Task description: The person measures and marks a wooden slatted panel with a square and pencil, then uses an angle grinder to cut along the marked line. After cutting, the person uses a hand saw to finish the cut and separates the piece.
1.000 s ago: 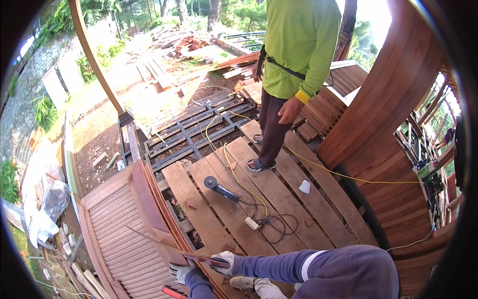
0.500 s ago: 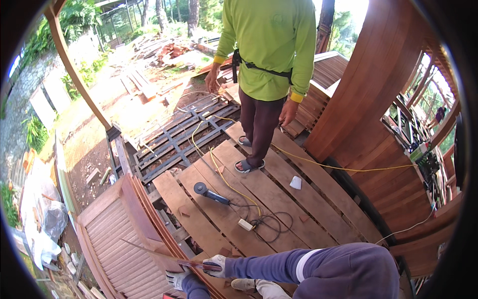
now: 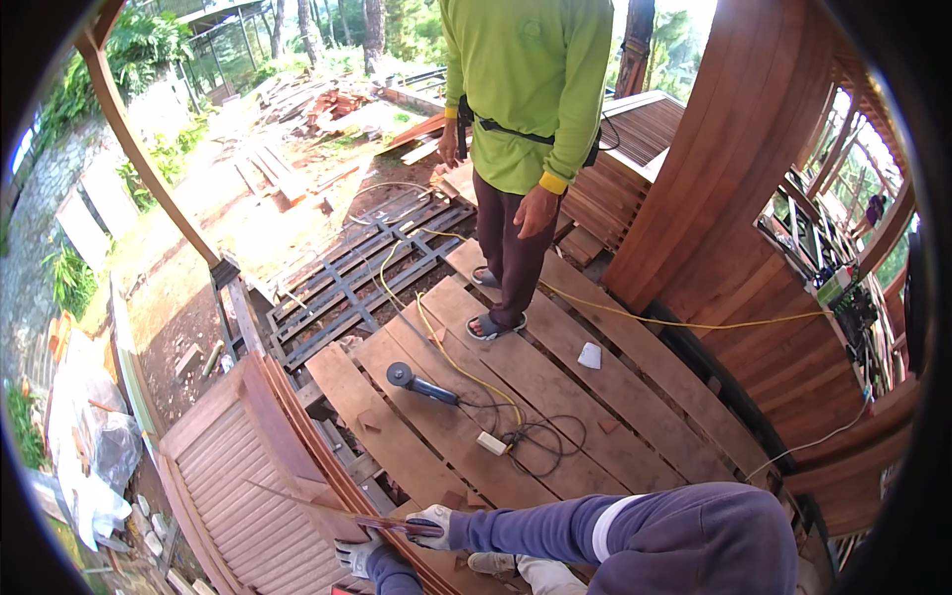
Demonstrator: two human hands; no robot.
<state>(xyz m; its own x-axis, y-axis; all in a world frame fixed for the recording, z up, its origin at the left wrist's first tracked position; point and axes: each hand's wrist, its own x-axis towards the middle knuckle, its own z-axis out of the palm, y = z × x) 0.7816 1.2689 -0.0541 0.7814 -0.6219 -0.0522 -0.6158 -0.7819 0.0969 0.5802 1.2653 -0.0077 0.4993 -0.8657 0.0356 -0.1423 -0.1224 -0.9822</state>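
My right hand, in a grey-white work glove, is closed round the reddish handle of a handsaw. Its long tapering blade points left over a slatted wooden panel. Close beside it, my left hand, also gloved, lies over the panel's near part with its fingers laid out on the wood. Part of that hand is hidden below the saw and by my sleeve. Exactly where the teeth touch the wood, I cannot tell.
An angle grinder lies on the plank deck, beside a white socket block, tangled black cord and a yellow cable. A person in a green shirt stands on the planks. Beyond is a dark metal frame.
The standing person has turned slightly, and the hand on the right has come forward in front of the thigh. My view has shifted a little; my hands and the saw look nearly the same.
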